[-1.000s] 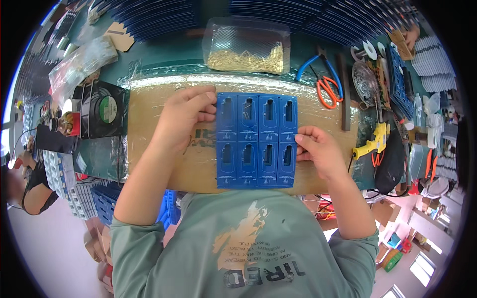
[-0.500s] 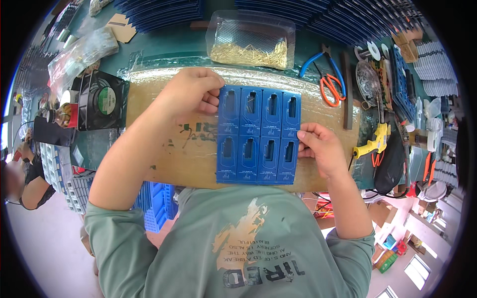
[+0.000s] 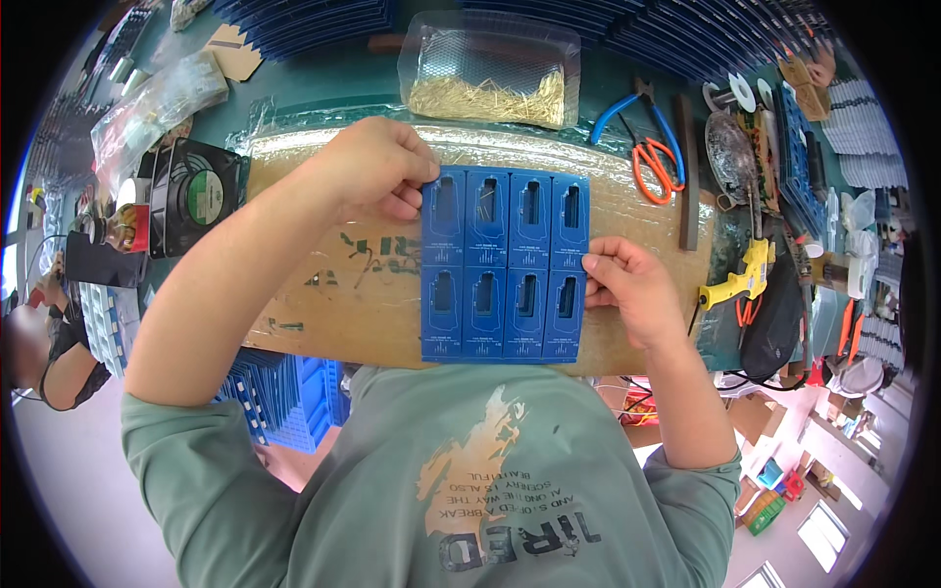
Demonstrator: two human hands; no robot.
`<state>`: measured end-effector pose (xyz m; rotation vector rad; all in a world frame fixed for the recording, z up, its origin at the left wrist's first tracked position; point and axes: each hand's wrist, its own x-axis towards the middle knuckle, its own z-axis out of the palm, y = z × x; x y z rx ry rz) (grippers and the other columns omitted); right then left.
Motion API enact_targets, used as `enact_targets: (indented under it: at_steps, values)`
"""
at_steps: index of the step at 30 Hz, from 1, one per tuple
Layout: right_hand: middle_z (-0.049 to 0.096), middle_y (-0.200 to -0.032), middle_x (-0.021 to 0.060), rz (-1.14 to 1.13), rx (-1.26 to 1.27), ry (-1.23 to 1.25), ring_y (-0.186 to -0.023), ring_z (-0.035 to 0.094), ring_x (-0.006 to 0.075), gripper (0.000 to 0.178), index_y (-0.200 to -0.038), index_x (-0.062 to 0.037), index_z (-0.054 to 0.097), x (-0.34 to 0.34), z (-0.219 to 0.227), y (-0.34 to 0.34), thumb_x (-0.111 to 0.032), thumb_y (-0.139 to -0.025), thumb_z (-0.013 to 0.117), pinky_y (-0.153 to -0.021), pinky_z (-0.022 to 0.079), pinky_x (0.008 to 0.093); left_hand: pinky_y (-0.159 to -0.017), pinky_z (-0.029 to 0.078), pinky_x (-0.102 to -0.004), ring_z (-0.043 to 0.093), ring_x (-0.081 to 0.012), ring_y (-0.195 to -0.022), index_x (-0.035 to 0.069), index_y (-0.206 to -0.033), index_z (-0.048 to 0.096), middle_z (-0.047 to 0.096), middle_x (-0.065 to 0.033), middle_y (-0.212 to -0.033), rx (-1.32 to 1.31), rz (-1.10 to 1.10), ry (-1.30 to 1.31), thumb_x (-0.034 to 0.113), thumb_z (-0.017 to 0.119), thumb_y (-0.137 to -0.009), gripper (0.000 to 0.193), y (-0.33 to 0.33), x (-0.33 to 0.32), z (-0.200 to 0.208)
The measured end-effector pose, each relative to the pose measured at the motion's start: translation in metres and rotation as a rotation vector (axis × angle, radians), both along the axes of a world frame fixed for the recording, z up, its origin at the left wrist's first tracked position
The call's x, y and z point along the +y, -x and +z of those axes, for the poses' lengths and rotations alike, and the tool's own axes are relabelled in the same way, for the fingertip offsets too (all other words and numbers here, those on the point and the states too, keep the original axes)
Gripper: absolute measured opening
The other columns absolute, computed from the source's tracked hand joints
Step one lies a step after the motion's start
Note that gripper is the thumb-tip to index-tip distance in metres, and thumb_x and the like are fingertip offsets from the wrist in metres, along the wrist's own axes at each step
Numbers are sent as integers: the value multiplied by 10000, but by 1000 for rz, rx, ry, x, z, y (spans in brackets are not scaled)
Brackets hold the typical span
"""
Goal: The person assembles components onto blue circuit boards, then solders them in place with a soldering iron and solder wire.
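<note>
Here a blue card sheet (image 3: 505, 265) lies flat on a brown cardboard board (image 3: 323, 274) wrapped in clear film, near the board's middle and just in front of the person's chest. The sheet is one flat panel of eight small cards in two rows of four, each with a cut-out window and a patch of pale print below it. The left hand (image 3: 377, 176) is curled, its fingertips pinching the sheet's upper left edge. The right hand (image 3: 627, 284) is also curled, thumb and fingers pinching the sheet's right edge at mid height. Beyond the board stands a clear plastic box of gold pins (image 3: 488, 73), and to its right lie orange-handled scissors (image 3: 652, 167) beside blue-handled pliers (image 3: 627, 103)
</note>
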<state>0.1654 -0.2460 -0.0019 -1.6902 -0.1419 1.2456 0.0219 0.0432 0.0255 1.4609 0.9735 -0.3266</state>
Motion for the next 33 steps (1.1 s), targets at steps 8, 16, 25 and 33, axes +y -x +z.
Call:
enact_targets:
  at_steps: [8, 16, 25, 33]
  values:
    - [635, -804, 6, 44, 93, 14, -697, 611, 82, 154, -1041, -30, 626, -6, 0, 7, -144, -943, 664, -651, 544, 242, -609, 595, -270, 649, -142, -659, 3, -884, 644, 646, -71, -782, 129, -45, 3, 36, 731, -833, 106, 6, -1, 0]
    - [630, -792, 4, 95, 102, 46, -686, 603, 78, 152, -1003, -34, 615, -6, 0, 9, -172, -955, 660, -662, 551, 253, -620, 566, -253, 658, -136, -683, 6, -842, 654, 663, -65, -789, 82, -158, -142, 39, 758, -809, 114, 8, -6, 6]
    - [629, -800, 9, 90, 132, 33, -688, 606, 80, 161, -993, -26, 616, -6, 0, 7, -175, -953, 663, -666, 547, 250, -602, 506, -260, 617, -107, -689, -3, -831, 664, 659, -42, -756, 54, -372, -335, 125, 749, -836, 153, -5, -12, 12]
    - [635, -801, 18, 85, 106, 49, -690, 611, 86, 176, -1012, -10, 619, -6, 1, 9, -167, -950, 667, -655, 540, 248, -599, 489, -352, 634, -207, -618, 21, -788, 664, 641, -103, -674, -10, -509, -528, 286, 726, -854, 280, -8, -13, 4]
